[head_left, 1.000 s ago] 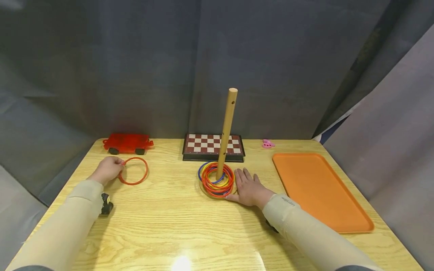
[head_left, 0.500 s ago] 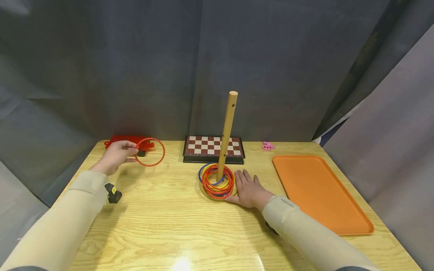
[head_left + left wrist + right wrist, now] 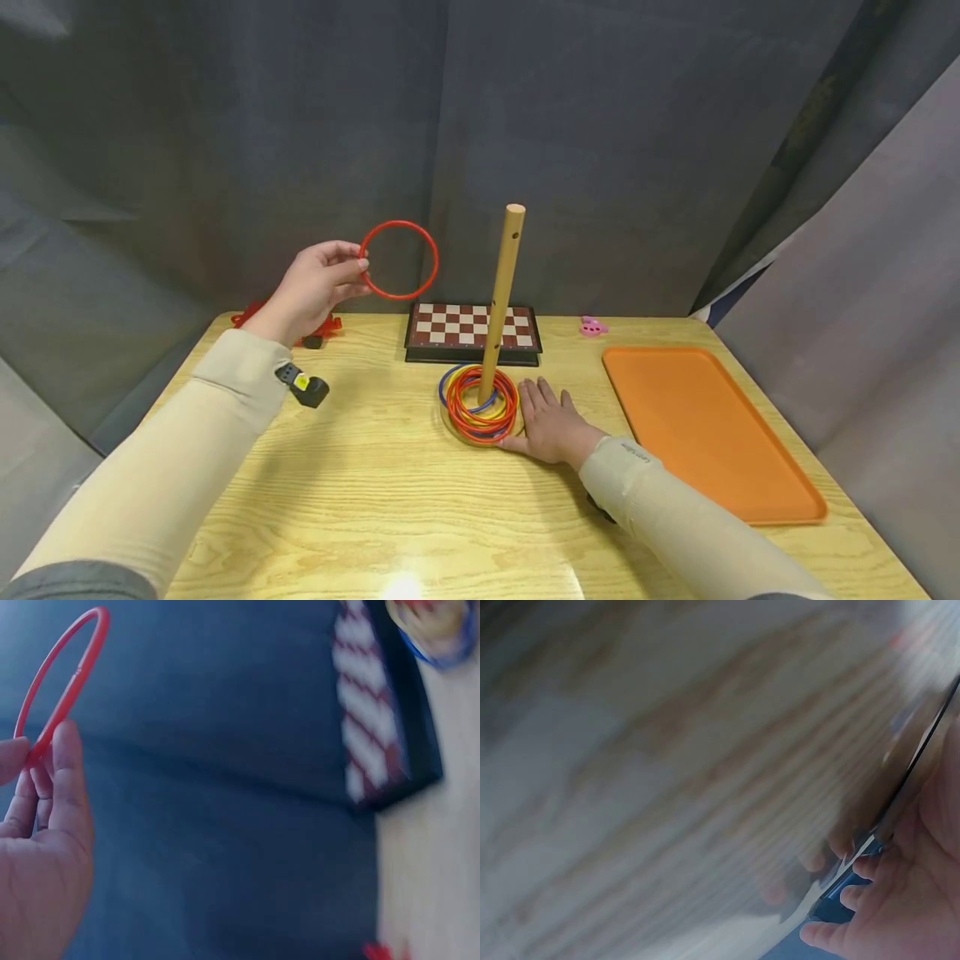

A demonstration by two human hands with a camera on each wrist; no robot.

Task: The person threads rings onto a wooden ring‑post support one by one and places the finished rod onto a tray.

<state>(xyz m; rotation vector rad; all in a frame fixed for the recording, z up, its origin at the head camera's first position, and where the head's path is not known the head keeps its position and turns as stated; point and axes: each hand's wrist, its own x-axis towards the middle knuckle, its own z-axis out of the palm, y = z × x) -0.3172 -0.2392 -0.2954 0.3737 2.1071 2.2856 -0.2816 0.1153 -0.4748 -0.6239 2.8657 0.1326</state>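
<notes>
My left hand (image 3: 318, 281) is raised above the table's back left and pinches a red ring (image 3: 399, 259) by its rim, the ring (image 3: 61, 684) upright and left of the top of the wooden peg (image 3: 502, 287). The peg stands on a round base with several red, yellow and blue rings (image 3: 480, 402) stacked around its foot. Flat on the table lies my right hand (image 3: 549, 421), fingers straight, touching the right edge of that stack. The right wrist view is blurred wood grain with fingertips (image 3: 859, 896) at the lower right.
A folded chessboard (image 3: 472, 330) lies behind the peg. An orange tray (image 3: 705, 425) sits at the right, a small pink toy (image 3: 592, 325) behind it. A red toy wagon (image 3: 315, 327) is partly hidden by my left wrist. Grey curtains surround the wooden table (image 3: 375, 492).
My left hand has lifted the red ring off the table and carried it up and rightward toward the peg's top. The right hand has stayed by the ring stack.
</notes>
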